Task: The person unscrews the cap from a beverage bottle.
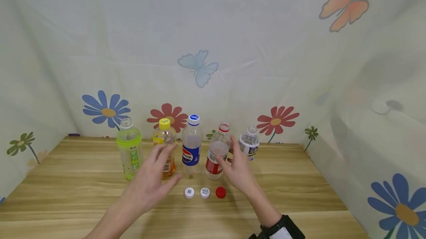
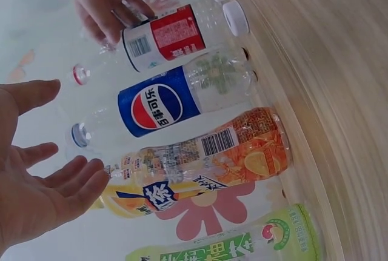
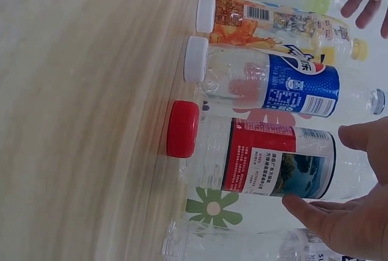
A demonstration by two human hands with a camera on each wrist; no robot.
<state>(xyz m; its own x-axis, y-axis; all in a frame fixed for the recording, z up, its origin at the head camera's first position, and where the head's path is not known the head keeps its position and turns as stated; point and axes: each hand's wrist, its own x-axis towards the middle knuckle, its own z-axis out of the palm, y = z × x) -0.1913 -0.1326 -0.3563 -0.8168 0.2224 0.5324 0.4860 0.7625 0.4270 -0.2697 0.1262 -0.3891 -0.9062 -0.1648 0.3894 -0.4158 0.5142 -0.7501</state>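
Five bottles form a row on the table, several of them clear plastic. My right hand [image 1: 237,168] is at the red-labelled bottle [image 1: 213,165], thumb in front of it and fingers along its right side. This bottle has an uncapped mouth with a red ring. In the right wrist view the fingertips [image 3: 297,206] lie right at its label. My left hand [image 1: 151,180] is spread in front of the yellow-capped orange tea bottle [image 1: 169,168], holding nothing. Between the hands stands the blue-labelled cola bottle [image 1: 191,154], with a blue-topped cap on.
Nearer me lie a white cap [image 1: 189,193], a second white cap [image 1: 205,193] and a red cap [image 1: 220,192]. An uncapped green-labelled bottle [image 1: 129,150] stands at the left end, an uncapped clear bottle [image 1: 249,144] at the right. Behind the wooden table [image 1: 289,183] hangs a flowered cloth [image 1: 266,28].
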